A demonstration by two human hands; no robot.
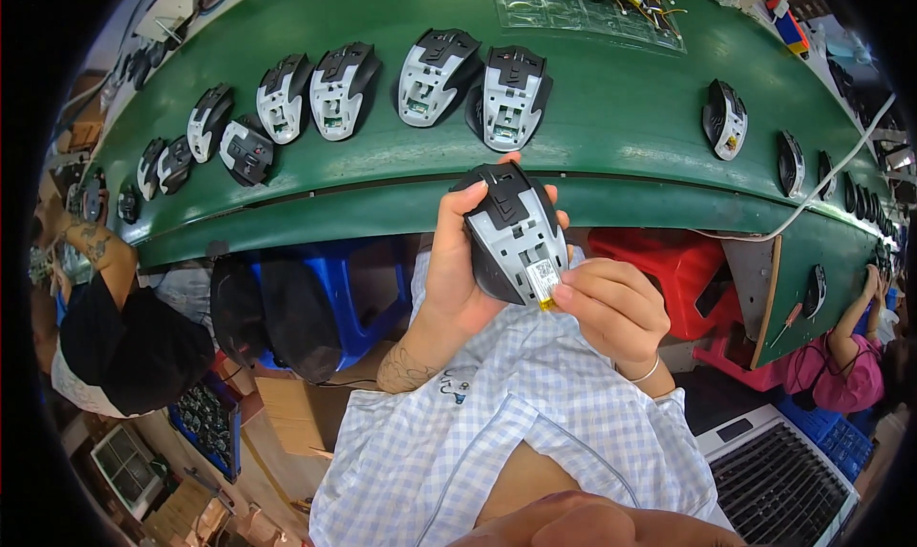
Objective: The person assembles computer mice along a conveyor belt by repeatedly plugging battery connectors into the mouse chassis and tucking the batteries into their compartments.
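A long green conveyor belt (592, 136) curves across the upper half of the view, from nine o'clock round to three o'clock. On it lie many upturned black-and-grey plastic mouse shells (435, 74), spread from ten o'clock through twelve to about two o'clock, bellies up. A clear plastic tray of small silver battery cells with yellow leads (592, 2) sits at the belt's far edge, near twelve o'clock. Below the belt, a blue plastic stool (334, 289) stands toward eight o'clock and a red plastic stool (659, 260) toward three o'clock.

At the centre, just below the belt's near edge, the left hand (449, 270) is wrapped around one black-and-grey mouse body (511, 232), held underside up and tilted, thumb along its left flank and fingertips showing past its right side. At the five o'clock end of that mouse, the right hand (616, 308) is curled, its thumb and forefinger pinching a small silver rectangular battery cell with a yellow edge (543, 281), which lies against the open compartment in the mouse's underside.
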